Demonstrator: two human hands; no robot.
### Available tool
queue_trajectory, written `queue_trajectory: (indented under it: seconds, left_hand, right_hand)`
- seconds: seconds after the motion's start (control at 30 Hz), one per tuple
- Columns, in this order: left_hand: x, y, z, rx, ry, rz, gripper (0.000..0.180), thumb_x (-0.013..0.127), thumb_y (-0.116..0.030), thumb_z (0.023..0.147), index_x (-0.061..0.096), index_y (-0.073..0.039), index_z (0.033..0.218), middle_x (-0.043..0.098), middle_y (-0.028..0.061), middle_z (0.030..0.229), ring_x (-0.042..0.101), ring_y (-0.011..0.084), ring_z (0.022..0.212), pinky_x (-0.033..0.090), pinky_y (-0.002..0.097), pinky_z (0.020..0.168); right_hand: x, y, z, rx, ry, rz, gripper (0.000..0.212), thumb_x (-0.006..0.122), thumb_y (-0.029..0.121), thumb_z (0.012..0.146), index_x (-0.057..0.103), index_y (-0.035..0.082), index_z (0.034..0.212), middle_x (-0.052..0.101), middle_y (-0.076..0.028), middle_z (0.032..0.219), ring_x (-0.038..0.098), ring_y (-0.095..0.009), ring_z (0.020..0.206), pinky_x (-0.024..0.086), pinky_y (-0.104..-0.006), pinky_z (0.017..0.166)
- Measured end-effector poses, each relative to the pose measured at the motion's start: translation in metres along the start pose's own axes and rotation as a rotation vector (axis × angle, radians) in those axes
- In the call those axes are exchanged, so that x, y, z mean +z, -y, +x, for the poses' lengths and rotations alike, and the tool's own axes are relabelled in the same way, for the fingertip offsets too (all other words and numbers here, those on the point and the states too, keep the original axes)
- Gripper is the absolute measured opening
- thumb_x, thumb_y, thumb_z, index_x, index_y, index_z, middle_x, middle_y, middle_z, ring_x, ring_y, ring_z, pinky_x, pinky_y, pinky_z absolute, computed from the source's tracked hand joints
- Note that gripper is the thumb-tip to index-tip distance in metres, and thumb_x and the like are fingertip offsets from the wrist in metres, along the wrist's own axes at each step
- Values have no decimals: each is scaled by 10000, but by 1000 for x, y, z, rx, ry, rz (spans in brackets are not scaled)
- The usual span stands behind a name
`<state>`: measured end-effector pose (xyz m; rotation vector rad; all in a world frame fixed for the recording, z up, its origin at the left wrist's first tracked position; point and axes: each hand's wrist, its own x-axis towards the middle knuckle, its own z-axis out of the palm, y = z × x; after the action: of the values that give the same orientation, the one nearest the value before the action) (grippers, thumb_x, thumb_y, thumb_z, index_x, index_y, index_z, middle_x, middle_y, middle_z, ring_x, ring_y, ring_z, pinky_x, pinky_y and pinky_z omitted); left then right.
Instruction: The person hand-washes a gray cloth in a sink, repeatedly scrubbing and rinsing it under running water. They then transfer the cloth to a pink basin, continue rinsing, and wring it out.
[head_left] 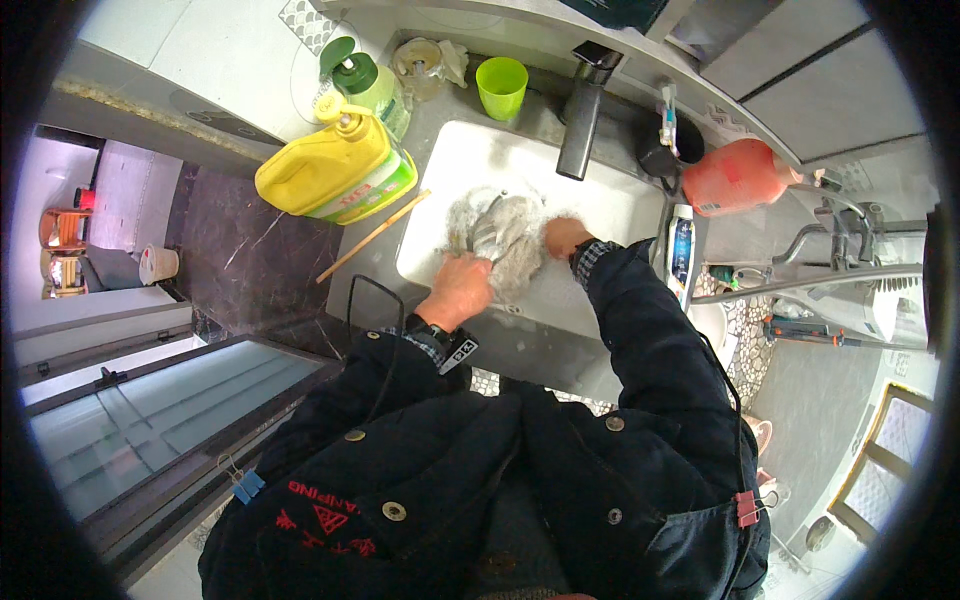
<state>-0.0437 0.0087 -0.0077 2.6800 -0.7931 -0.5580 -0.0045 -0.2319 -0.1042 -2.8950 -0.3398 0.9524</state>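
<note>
A wet, bunched-up grey cloth (515, 245) with pale stripes lies in the white sink (625, 200), with greyish suds around it. My left hand (461, 289) is closed on the cloth's near left edge, its fingertips hidden in the folds. Just right of the cloth, my right hand (566, 238) is lowered into the sink. Its fingers are hidden by the hand itself and the suds, so I cannot tell whether it grips anything.
Above the sink juts a dark faucet (582, 125). Left of it stand a green cup (501, 88), a yellow jug (338, 168) and a green pump bottle (375, 92). A wooden stick (375, 236) crosses the left edge. At right are a tube (681, 248) and a pink bottle (738, 177).
</note>
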Motion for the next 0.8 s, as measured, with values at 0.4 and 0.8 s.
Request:
queue_trajectory:
  seconds: [0.4,0.8]
  left_hand:
    - [-42,-33,-5,185,-314,-329,106,635,-86,674,632,-71,779,604,123,818,507,326,891,415,414,796]
    - [-92,-75,1,258,-185,-1519,119,568,42,753,567,-29,848,565,9,837,553,98,764,459,243,675]
  right_hand:
    - [-44,22,-97,-151,-115,846,530,585,247,861,424,56,1328,555,-198,1222,529,-302,1125,397,-350,969]
    - [-31,31,-117,-67,-497,944,676,799,256,659,486,63,1226,510,-193,1200,432,-353,1170,339,-433,1003]
